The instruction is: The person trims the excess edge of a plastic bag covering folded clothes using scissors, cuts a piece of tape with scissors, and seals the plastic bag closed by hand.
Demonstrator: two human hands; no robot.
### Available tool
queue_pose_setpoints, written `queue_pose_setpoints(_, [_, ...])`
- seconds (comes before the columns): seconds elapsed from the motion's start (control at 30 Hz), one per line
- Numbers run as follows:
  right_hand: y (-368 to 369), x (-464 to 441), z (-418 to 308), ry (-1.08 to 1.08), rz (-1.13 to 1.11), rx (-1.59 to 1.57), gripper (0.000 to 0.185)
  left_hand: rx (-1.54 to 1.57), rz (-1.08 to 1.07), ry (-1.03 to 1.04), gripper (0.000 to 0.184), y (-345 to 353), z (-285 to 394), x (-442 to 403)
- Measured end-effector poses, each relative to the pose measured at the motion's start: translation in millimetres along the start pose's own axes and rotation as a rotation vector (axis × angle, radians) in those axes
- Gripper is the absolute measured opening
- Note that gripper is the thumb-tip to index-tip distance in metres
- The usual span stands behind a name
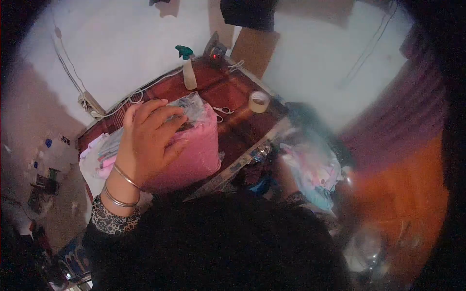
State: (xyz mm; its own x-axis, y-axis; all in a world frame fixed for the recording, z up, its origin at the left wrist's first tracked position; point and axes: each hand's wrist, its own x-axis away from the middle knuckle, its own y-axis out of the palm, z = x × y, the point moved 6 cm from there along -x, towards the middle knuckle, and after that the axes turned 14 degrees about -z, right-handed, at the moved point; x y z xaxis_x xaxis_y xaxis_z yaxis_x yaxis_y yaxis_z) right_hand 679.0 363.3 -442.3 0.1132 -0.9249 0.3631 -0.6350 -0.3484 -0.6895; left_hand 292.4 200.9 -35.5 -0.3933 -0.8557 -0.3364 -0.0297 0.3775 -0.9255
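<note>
At the left, the pale and pink folded cloths lie by the edge of the reddish-brown tabletop; a sideways push on the pile could send them over. Next, the person's left hand lies over the top of the pink, clear-plastic-wrapped bundle, fingers spread and loosely bent. The bundle sits near the front edge, so a pull toward the body could tip it off, and the wrap could slip under a light touch. Just beside it, the white-handled scissors could snag or nick the plastic. Farther right, the blurred right hand is beside the clear plastic bag of white, pink and blue items; whether it grips cannot be told.

As for room, the left end is crowded. Bare red surface shows between the bundle and the beige tape roll, with the right edge close beyond.
</note>
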Motion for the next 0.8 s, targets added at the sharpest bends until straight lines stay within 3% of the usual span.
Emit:
queue_pose_setpoints(0.03, [25,12,-8,0.018,-0.209,-0.565,0.070,0.001,-0.014,-0.004,0.037,-2,0,0])
queue_pose_setpoints(0.1, [52,16,-16,0.036,-0.421,-1.137,0.072,-0.002,-0.033,-0.005,0.038,-2,2,1])
queue_pose_setpoints(0.2, [72,6,-46,-0.195,-0.729,-1.517,0.065,0.033,0.004,0.005,0.038,-2,2,1])
queue_pose_setpoints(0.3, [56,13,-77,-0.434,-0.555,-1.426,0.054,0.009,0.011,0.000,0.038,-2,1,2])
queue_pose_setpoints(0.4, [66,-4,-43,-0.126,-0.573,-1.355,0.044,0.031,-0.007,-0.038,0.038,-4,2,1])
queue_pose_setpoints(0.47, [11,46,-100,-0.203,-0.110,0.226,0.037,0.028,0.014,-0.020,0.037,-5,3,1])
queue_pose_setpoints(0.7, [16,7,-50,-0.259,0.128,0.451,0.031,0.076,-0.003,-0.063,0.036,7,-9,9])
queue_pose_setpoints(0.73, [-7,33,-67,-0.302,0.189,0.074,0.030,0.063,0.019,-0.055,0.037,8,-7,11])
queue_pose_setpoints(0.8, [-42,59,-88,-0.362,0.233,-0.285,0.032,0.047,0.059,-0.071,0.037,5,-9,12])
